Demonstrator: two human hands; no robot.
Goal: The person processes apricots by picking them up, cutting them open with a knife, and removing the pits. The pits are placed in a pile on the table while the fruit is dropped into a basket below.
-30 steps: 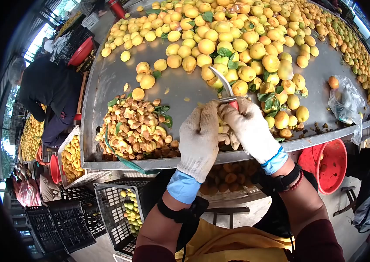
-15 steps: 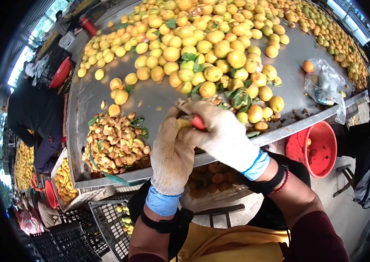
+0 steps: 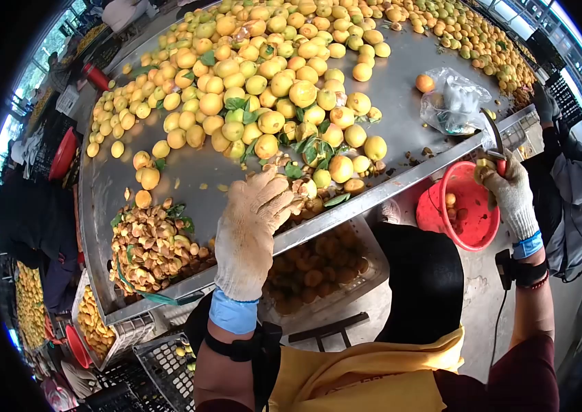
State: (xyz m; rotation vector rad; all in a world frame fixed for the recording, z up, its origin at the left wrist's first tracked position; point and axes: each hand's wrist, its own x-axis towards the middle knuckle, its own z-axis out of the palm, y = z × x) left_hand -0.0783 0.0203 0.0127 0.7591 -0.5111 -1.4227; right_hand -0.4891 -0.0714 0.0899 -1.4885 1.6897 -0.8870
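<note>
My left hand (image 3: 251,230), in a white knit glove, lies flat on the steel table (image 3: 188,175) near its front edge. Its fingers are spread, and the fingertips touch cut fruit pieces (image 3: 303,191). My right hand (image 3: 510,196), also gloved, is out to the right above a red bucket (image 3: 459,206). It grips a red-handled knife (image 3: 493,141) with the curved blade pointing up, and a yellow bit of fruit sits by the thumb. A big heap of yellow apricots (image 3: 270,82) covers the far part of the table.
A pile of brown pits (image 3: 154,240) lies at the table's front left. A tray of halved fruit (image 3: 318,264) sits under the edge. A plastic bag (image 3: 452,103) lies at the right. Black crates (image 3: 160,350) stand below left. Another person (image 3: 579,192) stands at the right.
My right hand has swung with the knife from the fruit at the table's middle out to the right over the red bucket. My left hand has let go and lies flat on the table.
</note>
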